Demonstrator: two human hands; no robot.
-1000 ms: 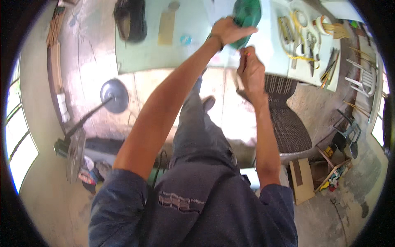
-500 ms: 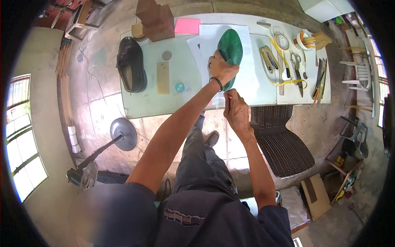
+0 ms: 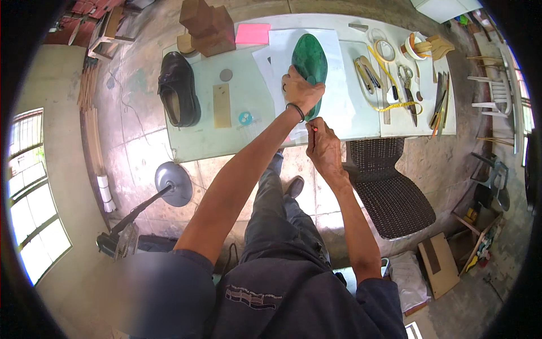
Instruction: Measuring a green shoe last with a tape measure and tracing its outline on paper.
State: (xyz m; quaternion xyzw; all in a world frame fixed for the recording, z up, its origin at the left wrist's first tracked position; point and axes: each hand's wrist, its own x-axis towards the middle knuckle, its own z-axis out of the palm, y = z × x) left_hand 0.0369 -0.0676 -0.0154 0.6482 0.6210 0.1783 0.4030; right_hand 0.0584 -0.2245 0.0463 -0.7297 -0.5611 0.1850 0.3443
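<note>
A green shoe last (image 3: 310,56) lies sole-shaped side up on white paper (image 3: 341,68), its wide end pointing away from me. My left hand (image 3: 302,93) grips its middle from above and presses it to the sheet. At the near, narrow end of the last, my right hand (image 3: 326,150) is closed in a pinch on a thin pen or pencil, of which only a red-orange bit (image 3: 315,129) shows. The tip and any line on the paper are hidden by my fingers.
A black shoe (image 3: 178,90) stands at the table's left, near brown blocks (image 3: 209,28) and a pink pad (image 3: 252,33). On the right lie a yellow tape measure (image 3: 395,106), scissors (image 3: 405,73), a stapler (image 3: 367,73) and several blades. A woven chair (image 3: 389,198) touches the near side.
The whole view has shifted slightly. Both hands keep their places at the shoe last; the right hand still works at its near end, with little visible movement.
</note>
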